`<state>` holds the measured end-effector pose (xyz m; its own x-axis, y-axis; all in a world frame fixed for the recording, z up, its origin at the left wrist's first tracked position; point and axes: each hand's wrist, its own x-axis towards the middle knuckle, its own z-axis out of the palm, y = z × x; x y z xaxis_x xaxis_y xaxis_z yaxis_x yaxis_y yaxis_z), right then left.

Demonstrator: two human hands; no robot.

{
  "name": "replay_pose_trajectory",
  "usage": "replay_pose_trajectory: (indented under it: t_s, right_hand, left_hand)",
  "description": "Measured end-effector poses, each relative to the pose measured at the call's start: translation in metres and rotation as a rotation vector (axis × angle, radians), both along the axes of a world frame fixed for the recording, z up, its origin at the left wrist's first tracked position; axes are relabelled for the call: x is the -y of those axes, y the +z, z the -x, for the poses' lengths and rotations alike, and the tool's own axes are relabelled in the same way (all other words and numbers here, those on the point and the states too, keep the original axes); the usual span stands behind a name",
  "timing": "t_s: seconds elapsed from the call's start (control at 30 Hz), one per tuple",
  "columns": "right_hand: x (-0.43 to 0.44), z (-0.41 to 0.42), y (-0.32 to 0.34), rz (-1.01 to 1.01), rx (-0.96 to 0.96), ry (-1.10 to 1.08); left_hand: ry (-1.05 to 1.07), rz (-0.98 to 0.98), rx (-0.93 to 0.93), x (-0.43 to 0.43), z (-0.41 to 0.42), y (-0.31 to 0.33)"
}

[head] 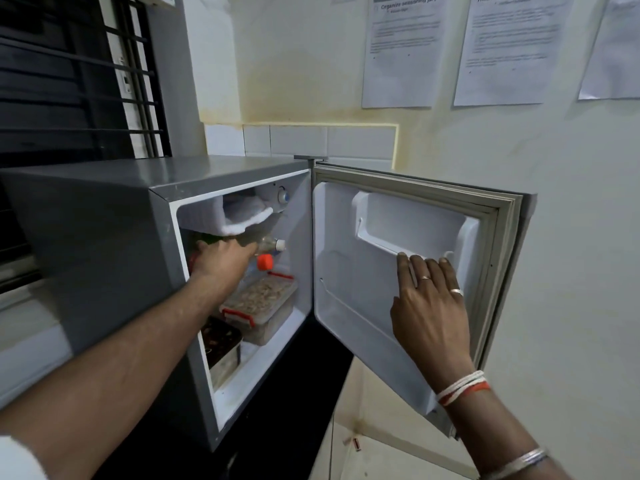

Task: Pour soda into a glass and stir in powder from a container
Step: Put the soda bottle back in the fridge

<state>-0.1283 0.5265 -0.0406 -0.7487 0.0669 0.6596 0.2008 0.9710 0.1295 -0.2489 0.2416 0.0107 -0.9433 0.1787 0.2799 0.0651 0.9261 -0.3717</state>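
Clear bottle (270, 244) gripped by left hand (221, 259); right hand (429, 306) flat on fridge door (346, 306).

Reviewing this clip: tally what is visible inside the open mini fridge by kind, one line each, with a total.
Bottles lying on their sides: 2, a white-capped bottle under the left hand and an orange-capped bottle
Clear tubs with red clips: 1, the plastic food tub
Steel containers: 1, the metal box
Total: 4
The right hand rests on the door shelf, which holds nothing visible.
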Motion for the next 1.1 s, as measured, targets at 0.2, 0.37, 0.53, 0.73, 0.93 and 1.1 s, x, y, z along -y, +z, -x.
replay_pose_trajectory:
  t_s: [0.2, 0.37, 0.53, 0.73, 0.93, 1.1]
  right_hand:
    - [0.011, -0.006, -0.003, 0.022, 0.002, 0.028]
    - [0.039, -0.018, -0.005, 0.0, 0.084, 0.042]
    - [0.083, -0.038, 0.005, 0.011, 0.173, 0.275]
    - [0.099, -0.06, 0.04, -0.07, -0.321, 0.621]
    - [0.142, -0.037, 0.033, 0.283, -0.271, 0.663]
    - [0.191, -0.012, 0.03, 0.22, -0.302, 0.75]
  left_hand:
    - [0.21, 0.179, 0.077, 0.001, 0.007, -0.009]
    - [0.283, 0.223, 0.143, 0.0, -0.008, -0.005]
    - [-0.1, -0.014, -0.151, -0.009, -0.054, 0.017]
    - [-0.594, -0.864, -0.819, 0.042, -0.132, 0.019]
    - [-0.446, -1.31, -0.492, 0.067, -0.134, -0.007]
    - [-0.512, -1.579, -0.255, 0.081, -0.129, -0.021]
